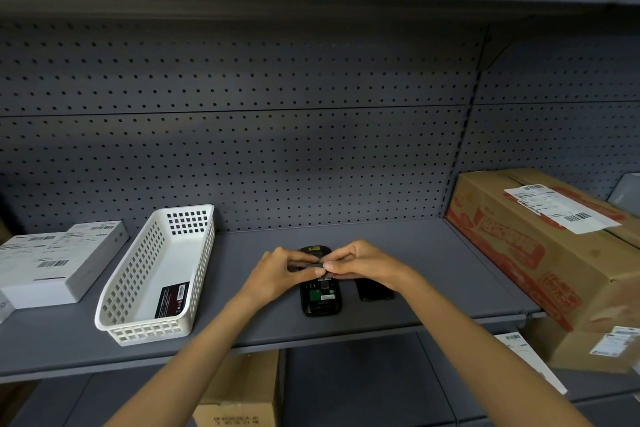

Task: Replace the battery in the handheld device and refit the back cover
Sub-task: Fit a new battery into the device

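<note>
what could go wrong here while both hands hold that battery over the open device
The battery is pinched only at its ends by the left hand and right hand, so it might slip onto the open device. The back cover lies loose under the right wrist and could be knocked along the shelf. Fingers hide the battery's orientation, so it may seat wrongly.

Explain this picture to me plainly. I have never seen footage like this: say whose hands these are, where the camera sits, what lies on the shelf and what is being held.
There is no machine: a person works bare-handed, filmed by a camera on their head looking down. The left hand and right hand together pinch a small dark battery above an opened handheld device on the grey shelf. A black back cover lies right of it. Left stands a white basket holding a dark battery pack, then a white box; a cardboard carton sits right.
</note>
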